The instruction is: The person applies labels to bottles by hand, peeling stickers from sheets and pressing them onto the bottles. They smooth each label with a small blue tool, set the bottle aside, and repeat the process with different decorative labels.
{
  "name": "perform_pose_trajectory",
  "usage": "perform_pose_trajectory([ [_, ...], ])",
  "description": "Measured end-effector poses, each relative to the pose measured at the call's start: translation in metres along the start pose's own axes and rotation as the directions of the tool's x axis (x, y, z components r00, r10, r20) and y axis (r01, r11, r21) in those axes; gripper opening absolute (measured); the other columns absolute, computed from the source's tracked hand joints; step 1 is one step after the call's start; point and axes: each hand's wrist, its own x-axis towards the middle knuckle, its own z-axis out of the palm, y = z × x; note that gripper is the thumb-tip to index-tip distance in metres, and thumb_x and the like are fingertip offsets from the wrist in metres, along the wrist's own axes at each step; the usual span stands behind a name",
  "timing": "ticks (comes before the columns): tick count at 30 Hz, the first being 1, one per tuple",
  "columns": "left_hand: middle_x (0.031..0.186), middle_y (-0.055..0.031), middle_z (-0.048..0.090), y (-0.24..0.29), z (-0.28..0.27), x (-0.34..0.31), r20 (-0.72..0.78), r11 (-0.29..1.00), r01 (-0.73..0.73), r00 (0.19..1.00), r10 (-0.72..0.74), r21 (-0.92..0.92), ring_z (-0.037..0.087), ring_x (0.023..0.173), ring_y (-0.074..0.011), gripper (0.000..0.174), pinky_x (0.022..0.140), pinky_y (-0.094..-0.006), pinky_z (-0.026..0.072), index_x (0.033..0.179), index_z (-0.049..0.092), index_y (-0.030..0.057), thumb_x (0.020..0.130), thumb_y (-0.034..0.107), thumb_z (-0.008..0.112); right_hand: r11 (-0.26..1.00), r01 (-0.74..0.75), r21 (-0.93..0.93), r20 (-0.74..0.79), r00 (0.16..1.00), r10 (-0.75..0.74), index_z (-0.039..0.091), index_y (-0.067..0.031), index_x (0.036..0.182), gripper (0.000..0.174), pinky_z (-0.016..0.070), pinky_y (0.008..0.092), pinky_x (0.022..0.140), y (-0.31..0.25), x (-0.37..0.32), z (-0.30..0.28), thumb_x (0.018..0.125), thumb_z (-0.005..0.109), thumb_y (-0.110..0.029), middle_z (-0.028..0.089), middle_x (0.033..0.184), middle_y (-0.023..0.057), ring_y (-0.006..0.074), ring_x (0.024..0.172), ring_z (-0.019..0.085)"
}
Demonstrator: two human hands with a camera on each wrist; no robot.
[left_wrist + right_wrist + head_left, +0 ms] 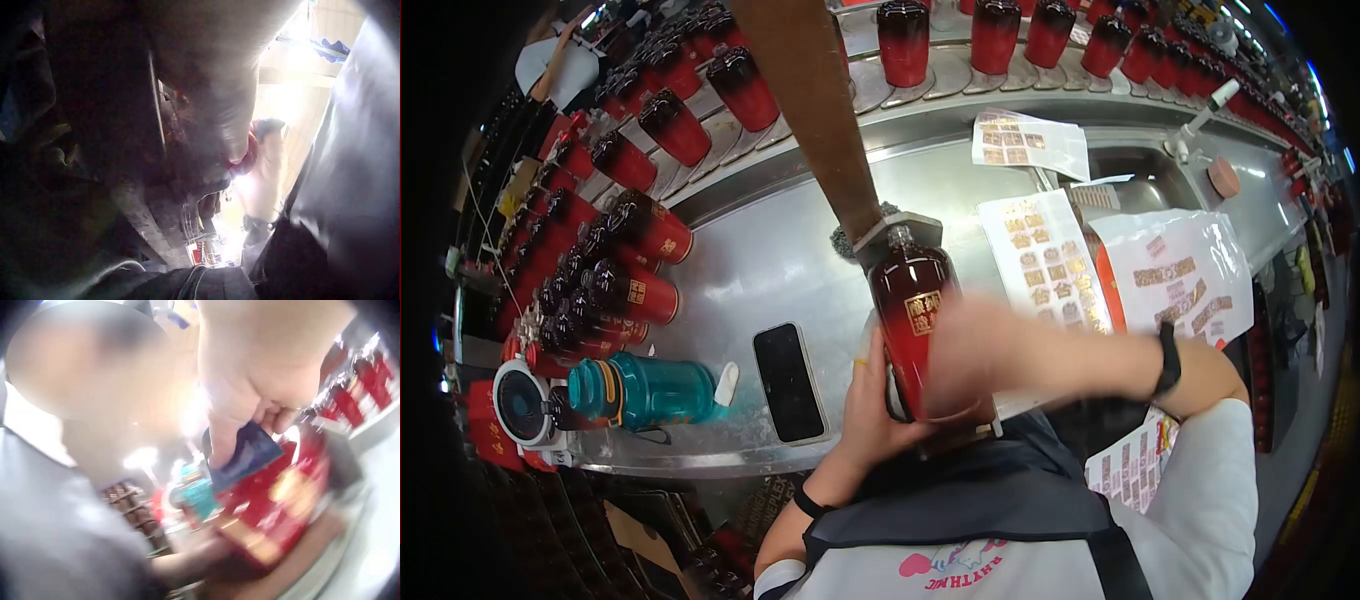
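Observation:
A glossy bottle (912,290), dark at the neck and red below with gold characters, lies with its neck toward a metal holder (900,232) on a brown post. My left hand (868,412) grips its lower end, fingers along the side. Over its lower right side is my right hand (990,350), blurred in the head view. In the right wrist view, the right hand (256,394) pinches a dark blue, flat, square-edged piece (247,456) against or close over the bottle (275,500). The left wrist view is mostly dark.
Sticker sheets (1045,260) with gold characters lie at the right, near a sink (1145,190). A black phone (790,382) and a teal water bottle (662,390) are at the left. Red bottles (640,240) crowd the left side; a conveyor (950,85) carries more behind.

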Motion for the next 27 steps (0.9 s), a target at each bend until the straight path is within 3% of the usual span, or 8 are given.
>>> perform_pose_trajectory([
  [2,0.146,-0.0257,0.038,0.003,-0.002,-0.001,0.025,1.000,0.017,1.000,-0.017,0.019,0.043,0.133,-0.0399,0.133,0.106,-0.0432,0.0406,0.154,0.007,-0.0025,0.059,0.035,0.092,0.985,-0.160,0.067,-0.072,0.984,0.164,0.071,-0.0107,0.089,0.013,0.0470,0.0321,0.079,-0.001,-0.002,-0.002,0.076,0.072,-0.013,0.060,0.078,0.0041,0.0203,0.084,0.059],
  [5,0.155,-0.0236,0.026,0.007,-0.015,-0.003,0.154,0.958,0.123,0.984,-0.084,-0.261,0.030,0.144,-0.0353,0.141,0.115,-0.0424,0.0303,0.154,0.000,-0.0017,0.057,0.035,0.094,0.748,-0.079,-0.659,-0.124,0.992,-0.004,0.073,-0.0184,0.082,0.006,0.0464,0.0358,0.070,-0.019,0.004,0.001,0.077,0.071,-0.016,0.059,0.072,0.0032,0.0211,0.082,0.060],
  [8,0.160,-0.0205,0.014,-0.004,-0.031,0.008,0.222,0.653,0.223,0.971,-0.086,-0.724,0.019,0.148,-0.0316,0.149,0.120,-0.0428,0.0205,0.154,-0.008,-0.0008,0.054,0.034,0.097,0.952,-0.074,-0.299,-0.183,0.983,0.019,0.071,-0.0158,0.090,0.013,0.0467,0.0361,0.075,-0.003,0.003,0.002,0.077,0.072,-0.014,0.063,0.080,0.0032,0.0220,0.085,0.060],
  [13,0.149,-0.0175,0.038,0.001,-0.045,0.053,0.176,0.480,0.337,0.921,-0.349,-0.810,0.043,0.135,-0.0254,0.069,0.112,-0.0384,0.0361,0.150,0.025,-0.0043,0.101,0.038,0.049,0.867,-0.061,-0.494,-0.403,0.900,-0.166,0.071,-0.0154,0.087,0.014,0.0447,0.0372,0.071,0.006,0.009,-0.019,0.073,0.074,-0.013,0.060,0.075,0.0038,0.0228,0.079,0.057],
  [15,0.142,-0.0160,0.049,0.002,-0.042,0.074,0.214,0.440,0.409,0.878,-0.429,-0.799,0.052,0.127,-0.0219,0.056,0.107,-0.0356,0.0423,0.146,0.036,-0.0048,0.107,0.036,0.036,0.823,0.032,-0.568,-0.032,0.998,-0.061,0.072,-0.0172,0.087,0.015,0.0447,0.0367,0.072,-0.017,0.010,0.007,0.073,0.074,-0.014,0.060,0.076,0.0028,0.0215,0.080,0.056],
  [17,0.125,-0.0106,0.062,-0.003,-0.033,0.090,0.205,0.386,0.380,0.883,-0.423,-0.841,0.061,0.110,-0.0159,0.049,0.096,-0.0305,0.0495,0.138,0.047,-0.0043,0.109,0.032,0.031,0.992,-0.025,-0.127,-0.280,0.960,-0.012,0.072,-0.0139,0.088,0.018,0.0456,0.0367,0.073,0.006,0.008,0.008,0.071,0.075,-0.010,0.063,0.081,0.0023,0.0221,0.083,0.058],
  [25,0.104,-0.0089,0.069,0.015,-0.026,0.127,0.289,0.268,0.461,0.820,-0.495,-0.846,0.066,0.094,-0.0175,0.032,0.085,-0.0319,0.0543,0.110,0.064,0.0004,0.099,0.030,0.058,0.977,-0.085,-0.196,-0.313,0.949,0.020,0.072,-0.0147,0.089,0.019,0.0466,0.0366,0.079,0.004,0.014,0.006,0.071,0.078,-0.013,0.065,0.082,0.0058,0.0251,0.085,0.058],
  [27,0.102,-0.0094,0.070,0.018,-0.025,0.133,0.326,0.239,0.491,0.800,-0.504,-0.838,0.067,0.092,-0.0185,0.032,0.084,-0.0331,0.0550,0.109,0.065,0.0004,0.098,0.030,0.059,0.604,-0.414,-0.681,-0.551,0.833,-0.052,0.072,-0.0123,0.090,0.016,0.0463,0.0388,0.076,0.025,0.004,-0.043,0.075,0.075,-0.013,0.064,0.082,0.0065,0.0282,0.083,0.057],
])
